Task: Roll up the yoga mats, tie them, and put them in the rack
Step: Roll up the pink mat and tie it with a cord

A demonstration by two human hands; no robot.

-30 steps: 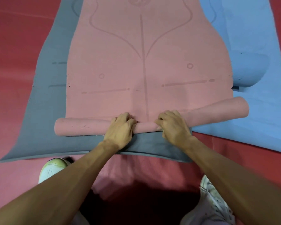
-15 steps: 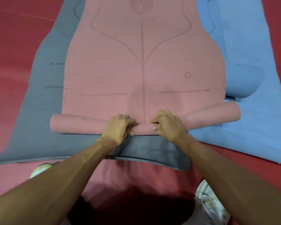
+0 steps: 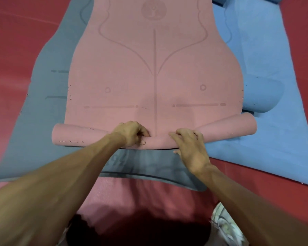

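Pink yoga mat (image 3: pixel 155 77) roll barely started; left hand (image 3: pixel 130 133) and right hand (image 3: pixel 188 142) curl fingers over its middle. Right end sits farther: square it, roll tight.

This looks like a yoga studio or a gym exercise room. The floor (image 3: pixel 16 50) is a wide stretch of red, matte, slightly cushioned-looking surfacing. Three exercise mats lie on it, overlapping: a pink yoga mat (image 3: pixel 114 77) on top of a grey mat (image 3: pixel 48 107), with a blue mat (image 3: pixel 274 148) alongside on the right, one end curled into a loose roll (image 3: pixel 261 98). The pink one carries printed alignment lines (image 3: pixel 155 59) and a round tree-like emblem (image 3: pixel 153 10), as practice mats do. A pale sports shoe (image 3: pixel 224 226) shows at the lower edge.
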